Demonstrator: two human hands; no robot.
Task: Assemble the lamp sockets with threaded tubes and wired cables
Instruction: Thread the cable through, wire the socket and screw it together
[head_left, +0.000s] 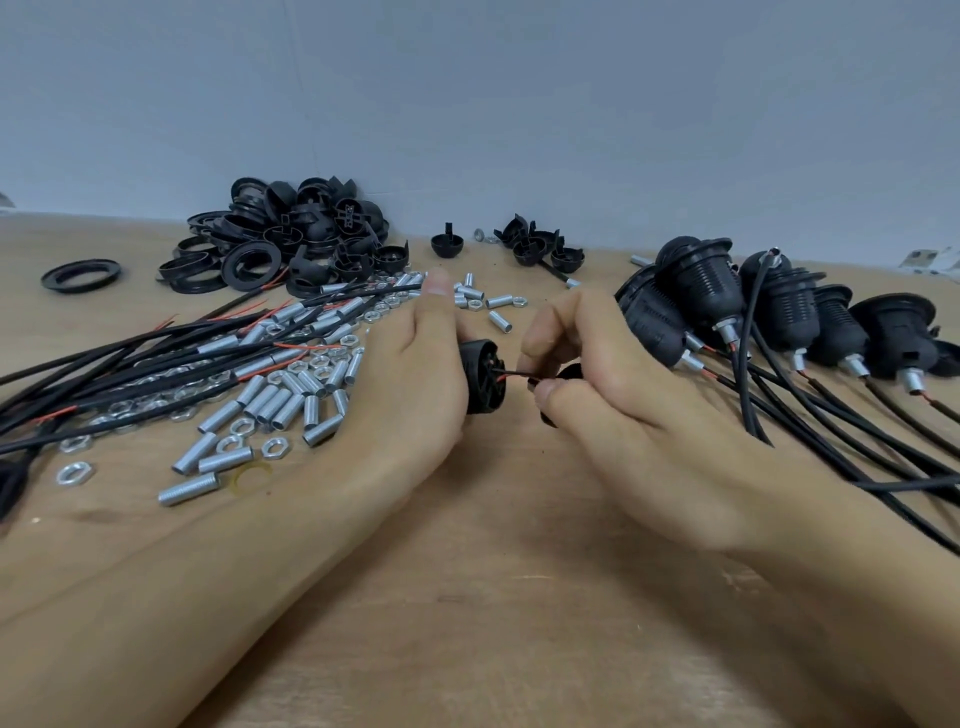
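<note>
One view only, head camera; my left hand (415, 374) gripped a black socket body (480, 375) above the wooden bench (493, 597), its open back end facing right; my right hand (587, 384) pinched a black cable (519, 375) between thumb and forefinger, and also held a dark cap (563, 376), largely hidden; cable's long axis ran left–right, its red-tipped end just at the socket's back, right hand nearer the free length; judged step: seating the wires; spare threaded tubes (270, 402) lay left, finished sockets (779, 312) right.

Black socket (480, 375) lies sideways (open end rightward), thin black-red wire (511, 374) entering it.
</note>
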